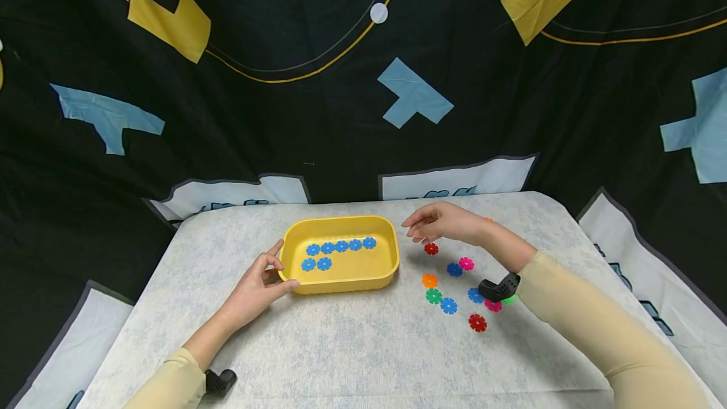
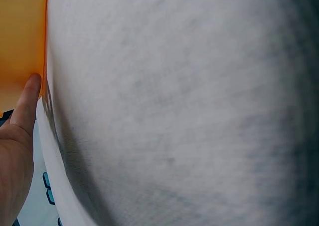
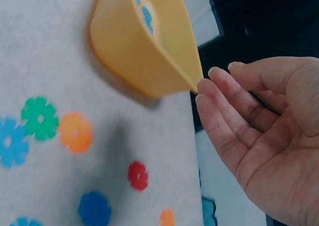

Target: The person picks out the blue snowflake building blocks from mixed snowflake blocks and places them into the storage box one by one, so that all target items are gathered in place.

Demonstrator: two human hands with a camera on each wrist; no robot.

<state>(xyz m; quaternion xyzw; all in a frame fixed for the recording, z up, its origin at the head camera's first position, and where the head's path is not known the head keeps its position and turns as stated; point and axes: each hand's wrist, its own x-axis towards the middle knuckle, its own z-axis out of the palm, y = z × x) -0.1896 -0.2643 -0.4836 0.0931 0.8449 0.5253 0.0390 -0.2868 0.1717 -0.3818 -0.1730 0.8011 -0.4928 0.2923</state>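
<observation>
A yellow plastic tray (image 1: 341,285) stands on the table, with several blue flower-shaped discs (image 1: 342,246) in a row inside and two more in a shorter row nearer me. My left hand (image 1: 265,278) grips the tray's left end, thumb at the near corner and fingers along the side. In the left wrist view, one finger (image 2: 31,99) lies against the tray's wall (image 2: 22,41). Just right of the tray, my right hand (image 1: 443,222) hovers over the table, fingers loosely bent and holding nothing. Below it lies a red disc (image 1: 431,248).
Loose discs lie scattered on the right of the table: an orange one (image 1: 430,281), a green one (image 1: 434,296), a pink one (image 1: 466,264), a red one (image 1: 478,322) and several blue ones (image 1: 449,305). The right forearm partly covers some. A black patterned cloth (image 1: 318,137) hangs behind the table.
</observation>
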